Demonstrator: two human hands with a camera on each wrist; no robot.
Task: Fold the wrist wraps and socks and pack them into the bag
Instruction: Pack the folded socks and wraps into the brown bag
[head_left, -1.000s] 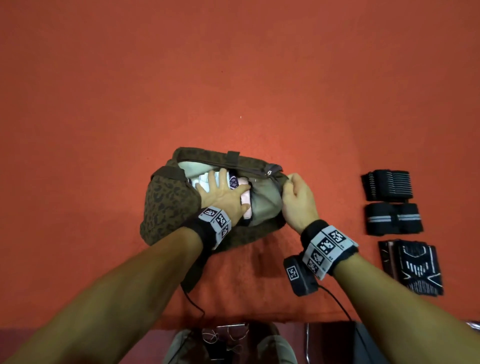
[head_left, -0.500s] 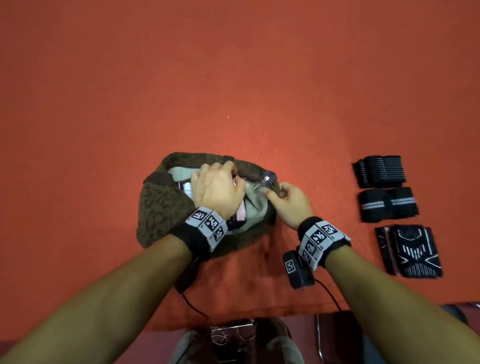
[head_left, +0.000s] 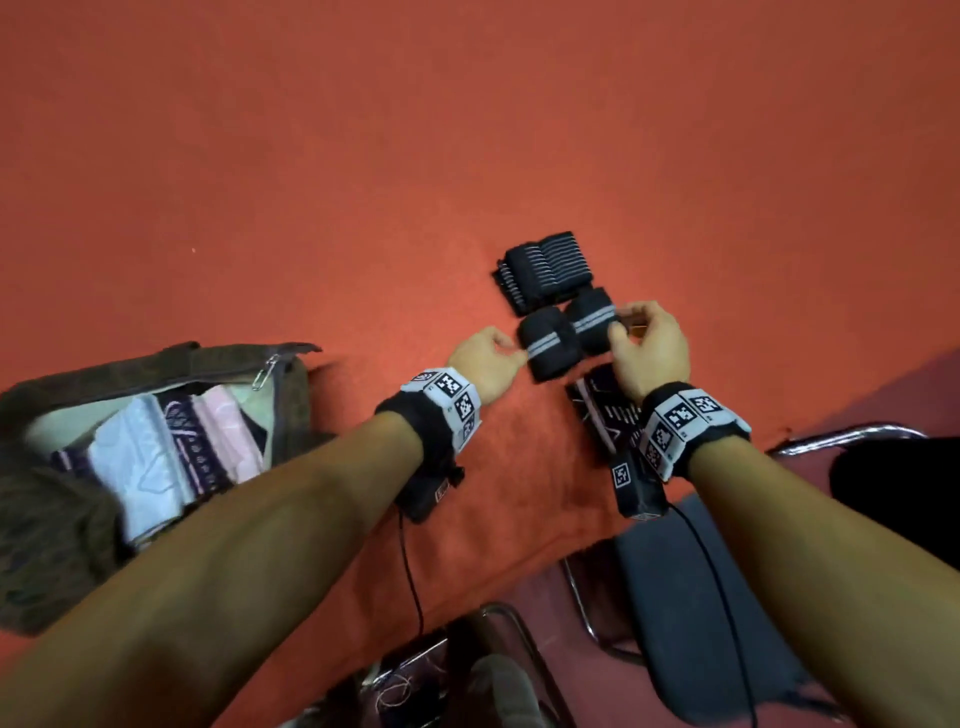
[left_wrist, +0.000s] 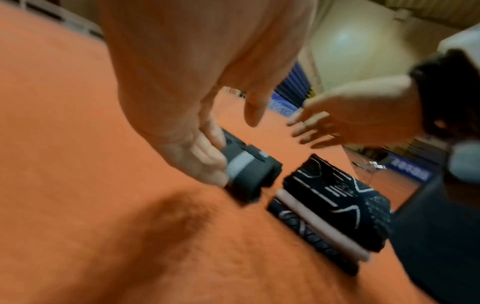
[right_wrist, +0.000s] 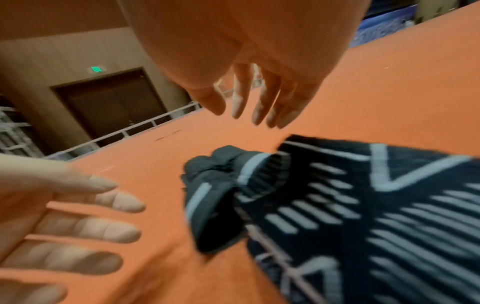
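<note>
An open leopard-print bag (head_left: 218, 358) lies at the left with folded pale and purple socks (head_left: 156, 457) inside. To its right sits a pair of rolled black wrist wraps with a grey stripe (head_left: 550, 345) (left_wrist: 249, 172) (right_wrist: 213, 185). My left hand (head_left: 511, 353) (left_wrist: 233, 144) touches their left end with its fingers, thumb apart. My right hand (head_left: 623, 325) (right_wrist: 244, 115) is at their right end with fingers extended, gripping nothing. Striped black wraps (head_left: 545, 270) lie behind. Black patterned wraps (head_left: 605, 410) (left_wrist: 337, 195) (right_wrist: 376, 205) lie under my right wrist.
Everything rests on an orange cloth-covered table (head_left: 467, 156), whose front edge runs diagonally at the lower right. Beyond that edge stands a chair with a metal frame (head_left: 852, 434) and a dark seat (head_left: 691, 597). Cables hang from both wrist cameras.
Both hands have left the bag's opening and moved right to the grey-striped wraps. The view has swung right, so the bag now sits at the left edge.
</note>
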